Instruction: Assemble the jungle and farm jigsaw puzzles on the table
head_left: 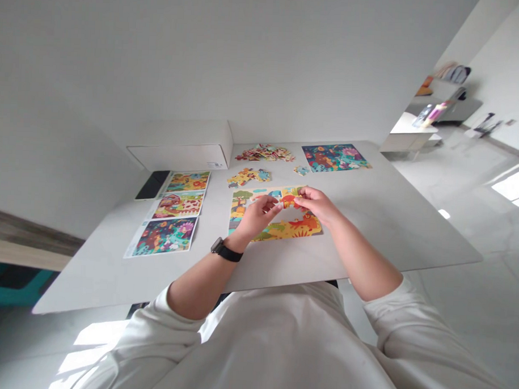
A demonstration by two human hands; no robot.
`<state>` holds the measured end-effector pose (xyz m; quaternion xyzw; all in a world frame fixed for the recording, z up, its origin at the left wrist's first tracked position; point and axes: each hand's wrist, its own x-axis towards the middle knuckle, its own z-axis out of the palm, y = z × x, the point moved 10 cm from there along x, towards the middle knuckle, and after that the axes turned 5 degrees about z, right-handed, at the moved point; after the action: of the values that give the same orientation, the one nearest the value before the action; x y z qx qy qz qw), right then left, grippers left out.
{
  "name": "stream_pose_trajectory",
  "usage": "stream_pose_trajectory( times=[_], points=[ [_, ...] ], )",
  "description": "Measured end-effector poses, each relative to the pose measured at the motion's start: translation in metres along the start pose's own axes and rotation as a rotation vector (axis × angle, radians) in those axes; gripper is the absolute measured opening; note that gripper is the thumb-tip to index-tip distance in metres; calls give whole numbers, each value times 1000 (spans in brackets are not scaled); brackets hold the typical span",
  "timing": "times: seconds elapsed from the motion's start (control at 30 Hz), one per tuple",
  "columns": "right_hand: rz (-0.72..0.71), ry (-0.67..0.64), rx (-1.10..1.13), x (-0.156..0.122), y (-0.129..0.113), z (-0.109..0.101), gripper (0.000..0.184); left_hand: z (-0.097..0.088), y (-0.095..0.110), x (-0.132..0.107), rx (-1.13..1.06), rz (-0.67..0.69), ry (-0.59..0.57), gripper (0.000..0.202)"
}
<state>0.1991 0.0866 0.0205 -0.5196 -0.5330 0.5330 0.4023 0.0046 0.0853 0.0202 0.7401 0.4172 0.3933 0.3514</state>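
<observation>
Right hand (316, 206) holds orange jigsaw piece (288, 200) (left hand (258, 217) beside).

Clad in a loose white long-sleeved sweatshirt (275, 348), soft and heavy-looking, filling the bottom centre of the frame and creased in broad folds. Sleeves (402, 318) pushed well up the arms, gathered in thick, rumpled bunches at lower left and lower right, with bare forearms (359, 260) reaching up toward the middle of the frame. Strapped around the left wrist (236, 243), just left of centre, a wristwatch (226, 251) with a dark case and a wide black band. Hands (288, 209) bare, without gloves.
</observation>
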Motion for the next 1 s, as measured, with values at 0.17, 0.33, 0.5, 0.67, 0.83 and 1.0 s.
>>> stream_pose_trajectory(
  times=[0.17, 0.33, 0.5, 0.67, 0.83, 1.0],
  points=[
    [7, -44, -27, 0, 4, 13, 39, 2, -8, 3, -153, -80, 23, 42],
    [-31, -49, -39, 4, 6, 9, 38, 1, -8, 1, -148, -116, 24, 40],
    [0, 26, -56, 8, 10, -13, 37, -2, -11, 1, -122, -117, 34, 41],
    [-35, 84, -85, 7, 6, -18, 33, -2, -14, 1, -102, -119, 22, 39],
    [-128, -12, -148, 8, 1, 2, 37, 6, -17, -1, -27, -116, -39, 33],
    [-113, -37, -174, 10, 4, -7, 33, 11, -13, -2, -7, -85, -66, 29]
  ],
)
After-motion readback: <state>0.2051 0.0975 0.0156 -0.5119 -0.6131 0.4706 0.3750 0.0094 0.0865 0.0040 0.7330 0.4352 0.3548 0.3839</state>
